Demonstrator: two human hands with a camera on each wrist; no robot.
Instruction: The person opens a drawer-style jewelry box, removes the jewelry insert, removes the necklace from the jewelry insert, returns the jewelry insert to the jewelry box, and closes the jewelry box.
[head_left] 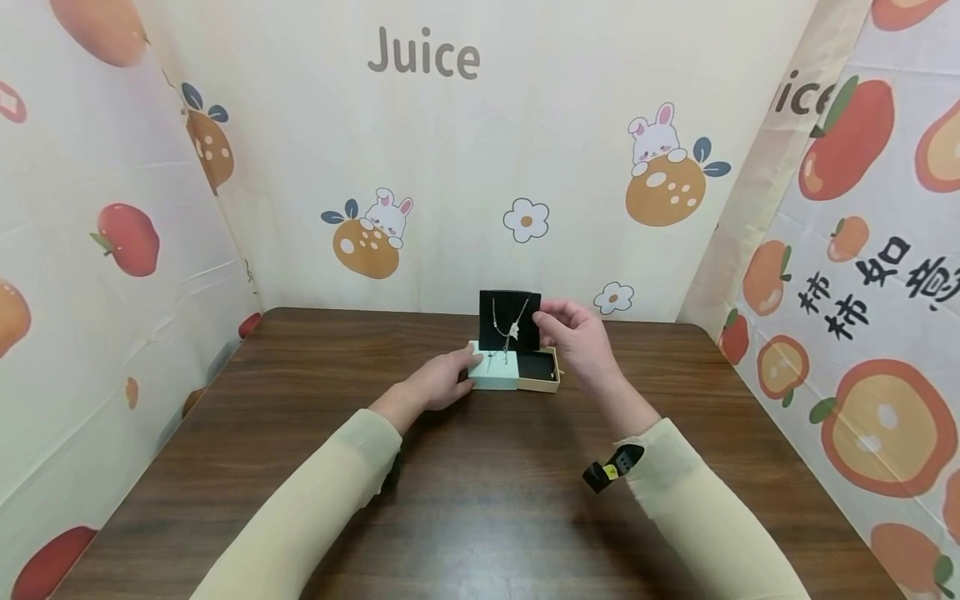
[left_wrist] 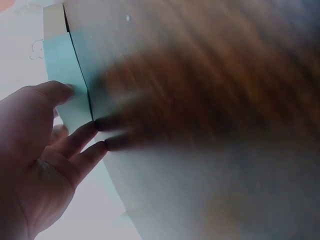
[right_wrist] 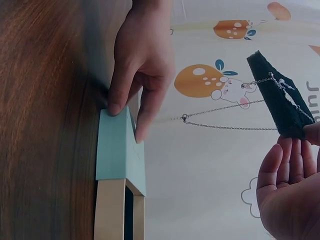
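A mint-green jewelry box (head_left: 495, 377) stands on the table, its cream drawer (head_left: 538, 387) pulled out to the right with a dark lining inside. My left hand (head_left: 441, 379) grips the sleeve's left end between thumb and fingers, as the right wrist view also shows. Above the box my right hand (head_left: 583, 340) pinches a black jewelry pad (head_left: 489, 337) by its right edge, holding it upright. A silver necklace (right_wrist: 225, 128) with a pale pendant (head_left: 513, 330) hangs across the pad, and its chain loops out behind it in the right wrist view.
The dark wood table (head_left: 480, 500) carries the box near its back edge. Printed cloth walls (head_left: 450, 150) with fruit and rabbits stand behind and at both sides. A black band (head_left: 611, 471) sits at the right wrist.
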